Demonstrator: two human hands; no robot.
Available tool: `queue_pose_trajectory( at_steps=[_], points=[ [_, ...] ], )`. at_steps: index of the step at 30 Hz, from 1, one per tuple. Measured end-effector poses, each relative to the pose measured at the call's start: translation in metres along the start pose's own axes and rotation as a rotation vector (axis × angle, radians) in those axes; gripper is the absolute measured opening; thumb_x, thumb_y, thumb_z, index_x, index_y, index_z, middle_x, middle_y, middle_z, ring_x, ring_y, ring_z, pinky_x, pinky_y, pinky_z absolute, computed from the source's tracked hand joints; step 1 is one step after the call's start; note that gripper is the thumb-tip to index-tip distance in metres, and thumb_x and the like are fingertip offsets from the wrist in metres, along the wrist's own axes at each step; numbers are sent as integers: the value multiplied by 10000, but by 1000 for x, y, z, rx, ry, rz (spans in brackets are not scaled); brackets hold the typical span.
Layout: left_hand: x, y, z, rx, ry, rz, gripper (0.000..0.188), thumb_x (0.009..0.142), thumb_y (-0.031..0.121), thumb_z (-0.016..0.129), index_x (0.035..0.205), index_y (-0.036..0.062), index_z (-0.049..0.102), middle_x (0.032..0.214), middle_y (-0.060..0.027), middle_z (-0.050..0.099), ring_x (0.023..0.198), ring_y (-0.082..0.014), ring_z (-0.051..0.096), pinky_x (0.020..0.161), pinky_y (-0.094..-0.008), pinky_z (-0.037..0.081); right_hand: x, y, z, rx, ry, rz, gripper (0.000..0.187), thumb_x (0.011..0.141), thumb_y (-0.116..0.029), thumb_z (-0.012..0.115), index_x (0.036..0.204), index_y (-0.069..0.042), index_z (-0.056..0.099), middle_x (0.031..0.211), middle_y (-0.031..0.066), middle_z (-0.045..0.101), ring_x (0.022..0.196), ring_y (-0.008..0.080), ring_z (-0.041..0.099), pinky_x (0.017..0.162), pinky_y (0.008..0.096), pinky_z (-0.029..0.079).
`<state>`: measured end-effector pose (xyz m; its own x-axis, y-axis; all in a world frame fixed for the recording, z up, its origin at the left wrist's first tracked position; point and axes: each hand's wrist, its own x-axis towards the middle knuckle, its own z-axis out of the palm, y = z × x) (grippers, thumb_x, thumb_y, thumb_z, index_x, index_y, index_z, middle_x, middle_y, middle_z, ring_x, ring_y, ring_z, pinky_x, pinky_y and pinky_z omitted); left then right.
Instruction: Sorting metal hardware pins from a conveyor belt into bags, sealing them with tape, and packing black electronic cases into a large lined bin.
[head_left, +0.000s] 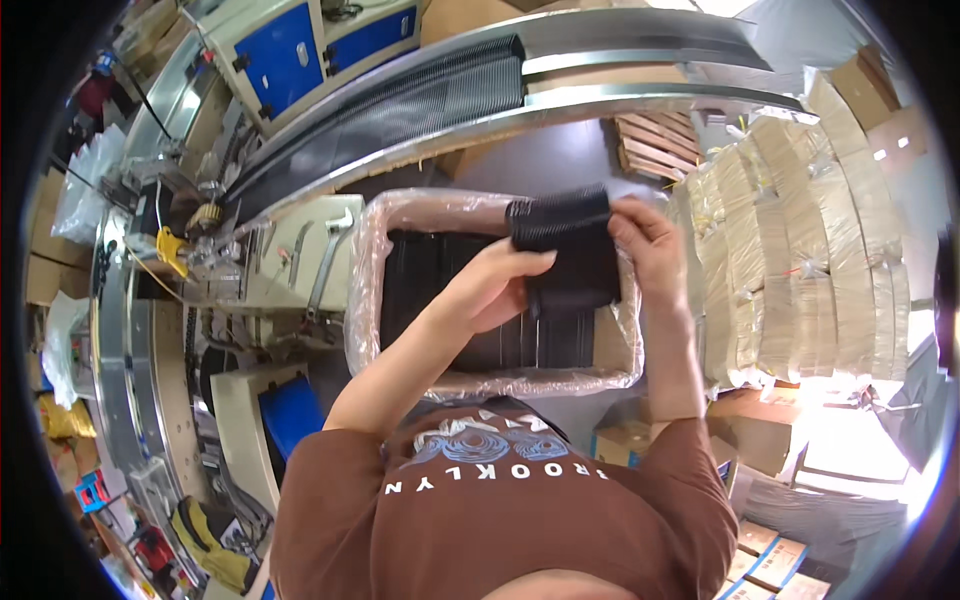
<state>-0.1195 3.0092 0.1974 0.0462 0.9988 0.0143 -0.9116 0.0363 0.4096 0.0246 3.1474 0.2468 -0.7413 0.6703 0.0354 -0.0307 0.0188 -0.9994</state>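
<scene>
Above a carton lined with clear plastic (368,240) I hold a stack of thin black ribbed pieces (572,265); their exact kind does not show. My left hand (488,284) grips the stack's left side, thumb on top and the other fingers partly hidden. At its upper right corner, my right hand (648,240) is closed, with fingertips pinched against the edge. More black pieces (430,300) lie in rows inside the carton, under and left of my hands. Forearms and the held stack hide part of them.
Beyond the carton, a metal rail track (420,140) carries a long row of similar black ribbed pieces (440,90). A wrench (330,262) lies on the bench at left. Plastic-wrapped bundles (770,260) stand at right, and a wooden pallet (655,143) lies behind.
</scene>
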Motion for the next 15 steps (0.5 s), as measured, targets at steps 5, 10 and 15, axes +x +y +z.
queue_pose_trajectory(
  at_steps=[5, 10, 15],
  points=[
    [47, 87, 64, 119, -137, 221, 293, 818, 21, 514, 1108, -24, 512, 1054, -112, 590, 962, -209, 587, 878, -356, 469, 57, -114, 43, -918, 213, -599, 267, 826, -57, 565, 1081, 24, 575, 913, 47, 626, 842, 100, 569, 738, 240, 449],
    [108, 135, 74, 68, -107, 169, 294, 722, -83, 545, 1009, -20, 533, 970, -107, 592, 916, -231, 594, 856, -355, 480, 146, -143, 41, -1237, 206, -265, 667, 713, -486, 656, 1111, 35, 534, 911, 207, 619, 853, 274, 615, 746, 329, 466],
    [127, 150, 44, 138, 6, 208, 278, 738, -55, 541, 1012, -8, 528, 994, -114, 581, 901, -243, 589, 828, -390, 475, 177, -123, 61, -1473, 131, -145, 665, 611, -636, 622, 838, -14, 675, 881, 186, 647, 842, 320, 628, 746, 366, 492]
  ],
)
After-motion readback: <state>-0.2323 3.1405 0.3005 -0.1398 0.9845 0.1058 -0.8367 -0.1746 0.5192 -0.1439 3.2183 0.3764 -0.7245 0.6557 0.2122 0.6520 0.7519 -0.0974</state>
